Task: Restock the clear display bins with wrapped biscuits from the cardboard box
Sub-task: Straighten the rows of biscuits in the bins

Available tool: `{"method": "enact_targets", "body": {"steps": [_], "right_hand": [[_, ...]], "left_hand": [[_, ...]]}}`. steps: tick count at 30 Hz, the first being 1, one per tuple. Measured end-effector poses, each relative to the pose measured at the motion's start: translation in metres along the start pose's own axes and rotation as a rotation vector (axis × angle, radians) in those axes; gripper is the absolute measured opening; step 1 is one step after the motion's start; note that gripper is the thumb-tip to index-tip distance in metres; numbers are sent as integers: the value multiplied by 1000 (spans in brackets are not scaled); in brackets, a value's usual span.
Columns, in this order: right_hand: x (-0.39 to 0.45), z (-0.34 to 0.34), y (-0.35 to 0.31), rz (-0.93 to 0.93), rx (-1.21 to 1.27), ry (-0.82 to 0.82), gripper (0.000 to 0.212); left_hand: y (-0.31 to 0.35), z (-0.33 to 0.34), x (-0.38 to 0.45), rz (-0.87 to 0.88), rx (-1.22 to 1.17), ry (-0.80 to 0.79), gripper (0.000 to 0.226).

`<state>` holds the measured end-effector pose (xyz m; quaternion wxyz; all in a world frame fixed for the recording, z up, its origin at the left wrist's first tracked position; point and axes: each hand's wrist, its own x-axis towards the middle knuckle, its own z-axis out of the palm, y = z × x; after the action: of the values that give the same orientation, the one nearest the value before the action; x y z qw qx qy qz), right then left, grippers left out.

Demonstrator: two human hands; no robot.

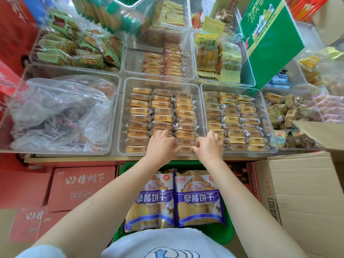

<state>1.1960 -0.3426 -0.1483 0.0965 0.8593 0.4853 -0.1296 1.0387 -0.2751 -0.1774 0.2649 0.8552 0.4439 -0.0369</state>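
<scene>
At the front edge of the middle clear bin, your left hand and right hand sit with fingers curled, pinching the ends of a wrapped biscuit in the nearest row, so you look to be seating or straightening it (the three columns already seem close to full). Both this bin and the neighbouring bin to its right hold tidy rows, while the cardboard box stands open at your right, beside the bench. Next, judge whether a gap remains, then reach right into the box for another handful.
</scene>
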Motion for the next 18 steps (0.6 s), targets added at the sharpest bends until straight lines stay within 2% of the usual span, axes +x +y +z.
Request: {"method": "enact_targets", "body": {"steps": [8,14,18], "right_hand": [[1,-4,6,-9,-39,12,9],[-1,-6,5,-50,-83,25,14],[0,-6,6,-27,-15,45,19]], "left_hand": [[16,-9,17,-123,67,-90,34],[20,-6,13,-162,11,-56,23],[18,-6,11,-164,-4,-47,20]]}}
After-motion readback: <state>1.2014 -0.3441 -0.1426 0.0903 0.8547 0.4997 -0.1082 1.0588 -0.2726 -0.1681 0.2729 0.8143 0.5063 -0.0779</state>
